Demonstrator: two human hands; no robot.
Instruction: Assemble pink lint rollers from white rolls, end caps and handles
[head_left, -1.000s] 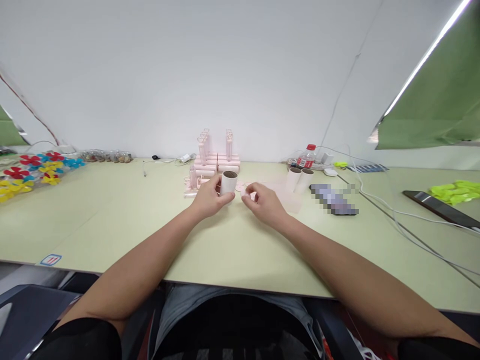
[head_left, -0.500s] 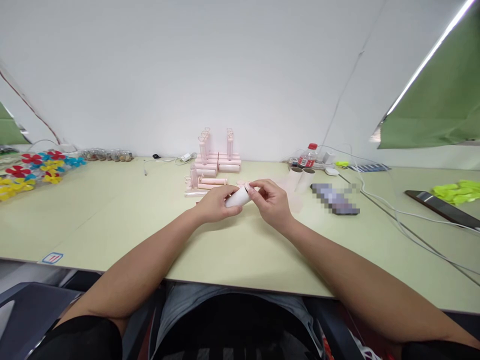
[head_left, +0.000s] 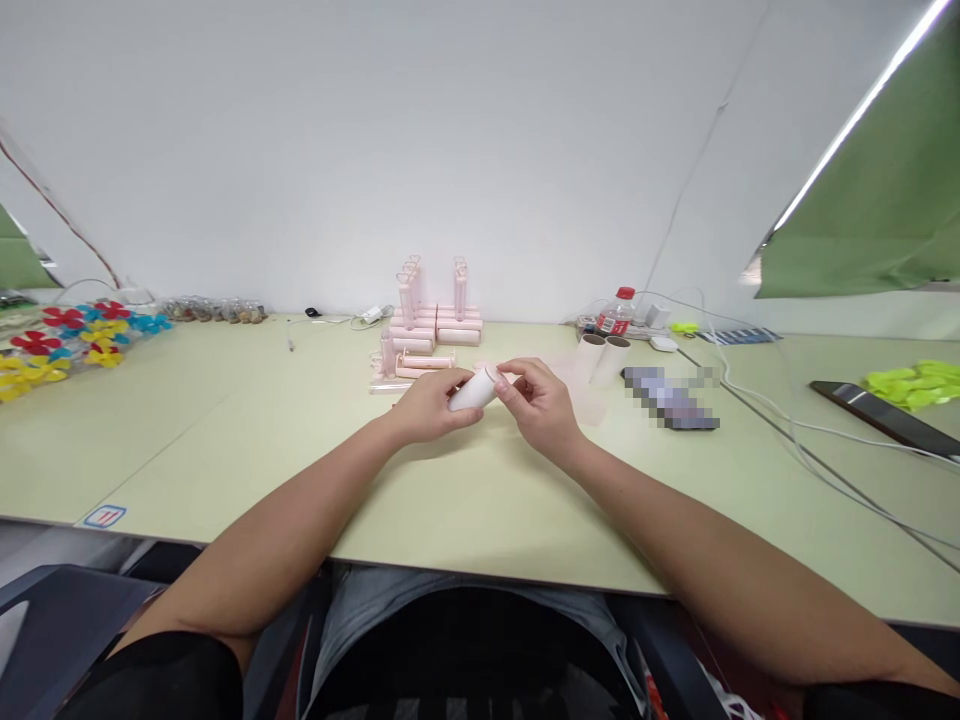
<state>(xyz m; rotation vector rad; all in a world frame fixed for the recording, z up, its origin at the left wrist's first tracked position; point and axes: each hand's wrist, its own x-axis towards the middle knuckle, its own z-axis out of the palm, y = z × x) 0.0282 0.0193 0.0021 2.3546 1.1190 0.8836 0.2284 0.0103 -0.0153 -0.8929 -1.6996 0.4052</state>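
A white tube (head_left: 474,391) lies tilted in my left hand (head_left: 431,408), whose fingers and thumb wrap round its lower part. My right hand (head_left: 541,405) pinches at the tube's upper right end, where a small pale pink piece shows between the fingertips and the rim. Just behind my left hand are clear and pink cylinders (head_left: 425,362) lying on the table. Farther back, pink boxes (head_left: 459,332) are stacked with slim clear pink tubes (head_left: 460,290) upright on them.
Two open white tubes (head_left: 615,355) stand at the right, by a red-capped bottle (head_left: 616,312) and a pixelated phone-like object (head_left: 671,398). White cables (head_left: 795,430) cross the right side. Colourful pinwheels (head_left: 64,340) lie far left on the green table (head_left: 247,430).
The dark gap at the tube's upper end has closed to a thin line. The pink piece now sits nearer the rim, and both hands have barely moved.
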